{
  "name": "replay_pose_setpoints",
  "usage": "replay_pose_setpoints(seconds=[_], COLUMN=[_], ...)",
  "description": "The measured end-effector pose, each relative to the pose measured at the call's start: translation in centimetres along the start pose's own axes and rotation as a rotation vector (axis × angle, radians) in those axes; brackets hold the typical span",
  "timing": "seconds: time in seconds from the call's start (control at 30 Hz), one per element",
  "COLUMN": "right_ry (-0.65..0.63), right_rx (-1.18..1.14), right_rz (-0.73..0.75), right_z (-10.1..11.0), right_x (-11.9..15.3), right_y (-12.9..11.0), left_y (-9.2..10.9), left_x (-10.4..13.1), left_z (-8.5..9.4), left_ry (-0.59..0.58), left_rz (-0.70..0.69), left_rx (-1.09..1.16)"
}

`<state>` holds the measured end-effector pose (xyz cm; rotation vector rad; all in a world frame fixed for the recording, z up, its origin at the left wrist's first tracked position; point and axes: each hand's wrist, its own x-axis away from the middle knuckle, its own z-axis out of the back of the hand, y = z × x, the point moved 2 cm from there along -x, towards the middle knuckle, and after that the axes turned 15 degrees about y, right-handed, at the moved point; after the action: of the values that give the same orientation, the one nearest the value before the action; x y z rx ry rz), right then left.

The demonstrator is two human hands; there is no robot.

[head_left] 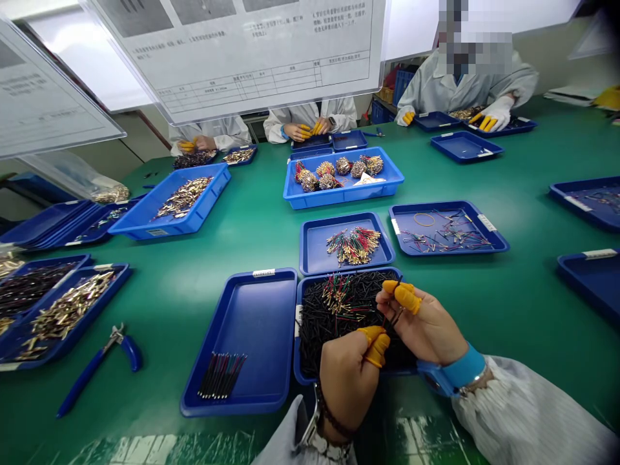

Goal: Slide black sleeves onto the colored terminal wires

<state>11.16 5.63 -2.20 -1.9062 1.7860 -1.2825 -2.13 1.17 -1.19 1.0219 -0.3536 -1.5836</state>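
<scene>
Black tube [398, 316] near tray rim [297, 361], roomy green table [518, 310] rightward.

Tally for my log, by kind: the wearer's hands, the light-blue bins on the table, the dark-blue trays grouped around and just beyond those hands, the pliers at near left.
Hands: 2
Bins: 2
Trays: 4
Pliers: 1
Total: 9

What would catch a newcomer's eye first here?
Probably the left hand and right hand, in yellow finger covers, pinching thin dark pieces over a tray of black tubes. Farther back, a bright blue bin holds round bundles. At lower left, blue-handled pliers lie spread on the green table.
</scene>
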Motion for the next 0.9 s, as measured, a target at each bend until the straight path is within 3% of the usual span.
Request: replay_pose_setpoints(seconds=[0.27,0.67,0.9], right_ry=[-0.014,-0.043,-0.164], right_rx=[-0.014,-0.003,0.126], right_rz=[-0.063,-0.098,-0.05], right_z=[0.15,0.2,-0.18], right_x=[0.17,0.33,0.73], right_y=[0.5,0.78,0.69], left_y=[-0.21,-0.47,-0.28], left_x=[0.21,0.41,0.12], left_z=[-0.25,-0.44,-0.08], left_ry=[-0.015,-0.051,-0.002], left_rz=[-0.057,-0.026,0.028], left_rx=[-0.076,-0.093,-0.078])
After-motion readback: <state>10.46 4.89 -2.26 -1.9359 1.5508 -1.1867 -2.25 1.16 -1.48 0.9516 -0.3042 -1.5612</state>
